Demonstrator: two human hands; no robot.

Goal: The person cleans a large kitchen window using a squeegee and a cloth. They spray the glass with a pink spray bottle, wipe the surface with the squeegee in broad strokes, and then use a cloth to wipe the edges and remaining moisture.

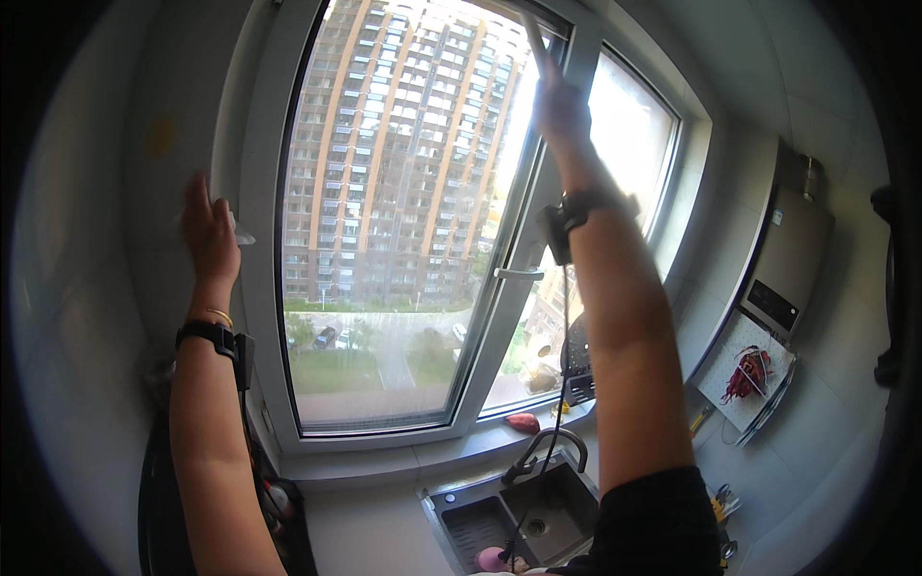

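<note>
My right hand [564, 108], slightly blurred, is raised to the upper right part of the window pane [389, 216] and closed around a long thin handle [534, 36] that runs up to the top of the frame. What the handle ends in is cut off or too blurred to tell. At the left, my left hand [210, 234] is raised beside the white window frame [263, 216]. A small white thing [243, 232] shows at its palm side; what it is cannot be told. Both wrists wear black straps with devices. The window handle [518, 274] lies between my arms.
Below the window are a dark double sink [472, 529] with a curved faucet [576, 439] and a tiled sill with a reddish root vegetable [522, 423]. A cable hangs from my right wrist over the sink. A water heater [785, 248] is on the right wall. Dark items stand at lower left.
</note>
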